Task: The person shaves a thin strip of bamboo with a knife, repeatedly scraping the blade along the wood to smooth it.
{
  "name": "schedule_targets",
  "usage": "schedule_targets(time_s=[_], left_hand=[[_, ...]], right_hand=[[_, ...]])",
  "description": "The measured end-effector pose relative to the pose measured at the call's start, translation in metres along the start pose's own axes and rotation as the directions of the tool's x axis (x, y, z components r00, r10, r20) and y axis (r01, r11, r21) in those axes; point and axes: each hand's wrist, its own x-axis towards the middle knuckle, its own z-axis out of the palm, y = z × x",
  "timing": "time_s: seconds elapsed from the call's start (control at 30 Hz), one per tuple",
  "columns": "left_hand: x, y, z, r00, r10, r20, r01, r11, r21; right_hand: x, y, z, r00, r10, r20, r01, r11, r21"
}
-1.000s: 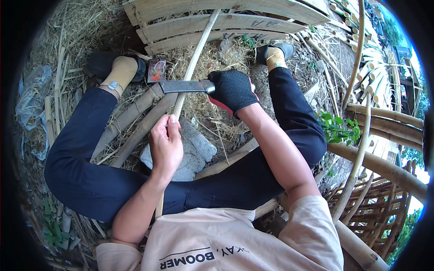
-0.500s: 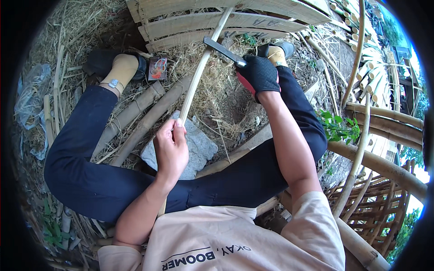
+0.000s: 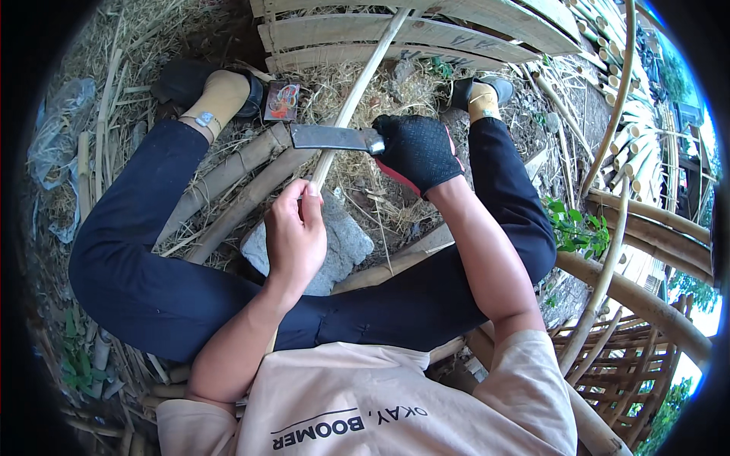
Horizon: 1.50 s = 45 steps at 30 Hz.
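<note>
My bare left hand pinches a long pale bamboo strip between thumb and fingers. The strip slants up and away to a slatted wooden crate; its near end runs back beneath my left forearm. In a black glove with a red palm, my right hand is closed round the handle of a knife, the handle mostly hidden. Its broad, square-ended blade lies across the strip just beyond my left fingers, flat side up. Under my left hand is a grey stone block, partly covered.
The wooden crate stands ahead. Bamboo poles lie between my legs, and a small printed packet is near my left foot. To the right are a bamboo frame, a woven basket and stacked bamboo. Straw litters the ground.
My right hand has drawn the knife nearer along the strip, and the blade has turned to show its broad side. My left hand keeps its hold. The view has shifted slightly.
</note>
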Motion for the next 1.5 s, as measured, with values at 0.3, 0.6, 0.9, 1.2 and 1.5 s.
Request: schedule_targets(time_s=[0.3,0.6,0.9,1.2,1.5], left_hand=[[0.001,0.003,0.000,0.991,0.132,-0.030,-0.125,0.977,0.173],[-0.001,0.013,-0.003,0.988,-0.096,0.118,0.107,0.990,-0.092],[0.021,0.027,-0.027,0.857,-0.361,0.369,0.507,0.724,-0.468],[0.020,0.024,-0.024,0.832,-0.363,0.420,0.543,0.689,-0.481],[0.022,0.022,-0.020,0.830,-0.345,0.438,0.542,0.687,-0.484]], right_hand=[[0.006,0.004,0.012,0.993,0.097,-0.060,-0.097,0.995,-0.004],[0.012,0.055,0.006,0.930,0.339,-0.141,-0.333,0.940,0.069],[-0.001,0.008,0.006,0.998,-0.063,-0.024,0.066,0.985,0.157],[-0.008,-0.019,0.010,0.995,-0.075,0.059,0.066,0.987,0.148],[-0.002,-0.010,0.016,0.998,-0.062,-0.011,0.063,0.997,0.046]])
